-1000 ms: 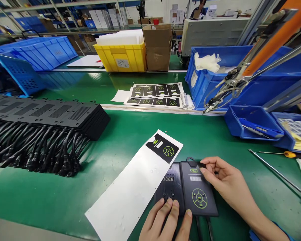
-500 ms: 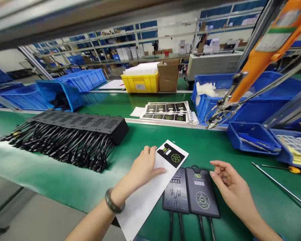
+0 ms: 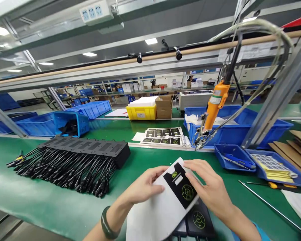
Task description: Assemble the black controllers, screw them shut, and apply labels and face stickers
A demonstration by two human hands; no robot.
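Label sheet (image 3: 150,214) is gripped by left hand (image 3: 144,189) and right hand (image 3: 209,184); I'd hold it steady, peeling the black keypad overlay (image 3: 178,190) slowly.

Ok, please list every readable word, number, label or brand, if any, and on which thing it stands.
No text is legible.
Black sticker: green oval logo, too small.
Yellow bin: white label, too blurred.
Orange power screwdriver: pale label, too small.
Printed sticker sheets: too small.
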